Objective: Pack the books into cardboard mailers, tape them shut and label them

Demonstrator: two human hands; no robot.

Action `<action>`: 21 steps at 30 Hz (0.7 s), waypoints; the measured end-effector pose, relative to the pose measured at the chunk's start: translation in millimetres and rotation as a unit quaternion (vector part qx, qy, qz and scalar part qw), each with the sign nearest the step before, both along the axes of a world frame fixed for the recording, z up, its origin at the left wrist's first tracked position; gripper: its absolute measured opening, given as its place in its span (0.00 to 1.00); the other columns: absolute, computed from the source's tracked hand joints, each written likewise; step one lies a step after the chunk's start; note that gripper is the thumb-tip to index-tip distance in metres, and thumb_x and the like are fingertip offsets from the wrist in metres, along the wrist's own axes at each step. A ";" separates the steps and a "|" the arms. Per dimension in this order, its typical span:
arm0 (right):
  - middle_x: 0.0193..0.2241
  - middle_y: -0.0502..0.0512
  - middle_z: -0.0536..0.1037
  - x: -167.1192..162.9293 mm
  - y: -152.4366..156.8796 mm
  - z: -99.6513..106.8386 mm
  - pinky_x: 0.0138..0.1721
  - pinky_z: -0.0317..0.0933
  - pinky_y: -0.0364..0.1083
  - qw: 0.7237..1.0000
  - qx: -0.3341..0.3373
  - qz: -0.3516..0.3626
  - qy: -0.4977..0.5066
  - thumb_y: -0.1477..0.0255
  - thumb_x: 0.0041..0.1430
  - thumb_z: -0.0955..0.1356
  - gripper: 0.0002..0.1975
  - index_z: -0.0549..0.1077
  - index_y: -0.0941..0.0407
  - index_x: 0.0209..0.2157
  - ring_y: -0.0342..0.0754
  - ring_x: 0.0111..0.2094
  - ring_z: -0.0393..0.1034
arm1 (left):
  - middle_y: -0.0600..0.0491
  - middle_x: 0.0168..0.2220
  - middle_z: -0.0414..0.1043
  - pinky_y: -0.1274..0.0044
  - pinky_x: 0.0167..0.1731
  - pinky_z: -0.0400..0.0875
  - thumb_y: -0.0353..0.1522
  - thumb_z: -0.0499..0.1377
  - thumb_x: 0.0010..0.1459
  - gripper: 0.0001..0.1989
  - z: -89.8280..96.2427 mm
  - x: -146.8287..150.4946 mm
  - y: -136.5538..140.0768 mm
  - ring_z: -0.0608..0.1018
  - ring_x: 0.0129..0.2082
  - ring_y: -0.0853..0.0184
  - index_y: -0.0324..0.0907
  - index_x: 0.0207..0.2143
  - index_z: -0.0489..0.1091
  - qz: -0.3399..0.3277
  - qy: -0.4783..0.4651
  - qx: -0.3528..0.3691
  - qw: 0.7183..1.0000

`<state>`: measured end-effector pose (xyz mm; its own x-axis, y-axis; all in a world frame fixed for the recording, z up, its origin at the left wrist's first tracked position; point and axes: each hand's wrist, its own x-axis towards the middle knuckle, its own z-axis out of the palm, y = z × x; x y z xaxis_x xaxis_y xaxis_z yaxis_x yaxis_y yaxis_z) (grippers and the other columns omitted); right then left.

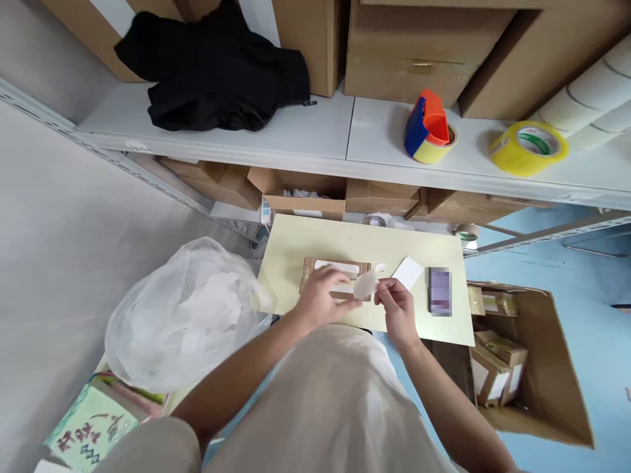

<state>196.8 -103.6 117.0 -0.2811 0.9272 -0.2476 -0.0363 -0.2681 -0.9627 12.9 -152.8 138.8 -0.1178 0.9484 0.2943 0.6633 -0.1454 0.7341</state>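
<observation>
A small brown cardboard box [309,268] with white labels on it lies on the pale yellow table [305,233]. My left hand [320,297] is over the box's near left part, thumb and fingers apart and somewhat blurred, holding nothing that I can see. Between the thumb and fingers of my right hand [398,307] is a curled white sticker [365,285], pinched by its right edge. It hangs above the right end of the box, close to my left fingertips. White paper slips [408,272] lie just beyond my right hand.
A phone [440,291] lies at the table's right. Beside the table stand an open carton [547,368] of small boxes and, at left, a translucent plastic bag [182,315]. The shelf [325,135] ahead bears a tape dispenser [430,128], yellow tape [527,148] and black clothing [217,72].
</observation>
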 end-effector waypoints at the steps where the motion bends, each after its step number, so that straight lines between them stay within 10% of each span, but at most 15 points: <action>1: 0.20 0.45 0.65 -6.0 -4.2 3.3 0.29 0.53 0.43 1.000 0.006 0.000 0.008 0.61 0.57 0.68 0.11 0.69 0.54 0.28 0.41 0.24 0.57 | 0.52 0.31 0.73 0.72 0.35 0.69 0.42 0.68 0.44 0.16 3.2 13.3 -10.5 0.75 0.33 0.63 0.43 0.31 0.69 0.002 0.020 0.002 1.000; 7: 0.20 0.45 0.63 -29.7 -35.4 13.6 0.27 0.52 0.43 0.999 0.034 0.000 0.030 0.62 0.58 0.67 0.11 0.68 0.54 0.28 0.41 0.23 0.55 | 0.53 0.30 0.75 0.73 0.36 0.68 0.30 0.56 0.58 0.05 0.6 22.8 -39.2 0.77 0.33 0.66 0.44 0.30 0.70 0.026 0.061 0.037 0.997; 11: 0.26 0.48 0.68 -21.6 -50.1 12.8 0.30 0.57 0.45 0.995 0.079 0.049 0.027 0.61 0.56 0.67 0.12 0.72 0.53 0.38 0.43 0.26 0.60 | 0.53 0.29 0.74 0.75 0.34 0.69 0.32 0.56 0.58 0.05 -0.9 3.7 -50.6 0.76 0.31 0.68 0.43 0.29 0.70 0.055 -0.090 0.018 0.994; 16: 0.41 0.55 0.70 -6.9 -56.4 4.5 0.36 0.59 0.47 0.967 0.177 -0.126 -0.135 0.61 0.51 0.71 0.18 0.71 0.52 0.44 0.46 0.35 0.63 | 0.54 0.26 0.72 0.77 0.31 0.69 0.39 0.62 0.50 0.09 -9.4 -20.1 -60.6 0.74 0.28 0.69 0.43 0.27 0.69 0.126 -0.374 -0.098 0.913; 21: 0.33 0.55 0.74 -11.9 -66.4 -14.3 0.35 0.59 0.47 0.988 0.076 -0.067 -0.118 0.58 0.54 0.68 0.15 0.71 0.56 0.36 0.47 0.32 0.64 | 0.56 0.25 0.69 0.79 0.29 0.66 0.42 0.66 0.42 0.14 -21.0 -29.1 -75.7 0.70 0.25 0.72 0.42 0.26 0.70 0.124 -0.497 -0.173 0.841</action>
<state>184.9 -170.0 102.7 -0.1054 0.9836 -0.1463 0.1680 -0.1274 -0.9775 -16.2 -228.5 117.8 -0.3488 0.8675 -0.3547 -0.3253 0.2429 0.9139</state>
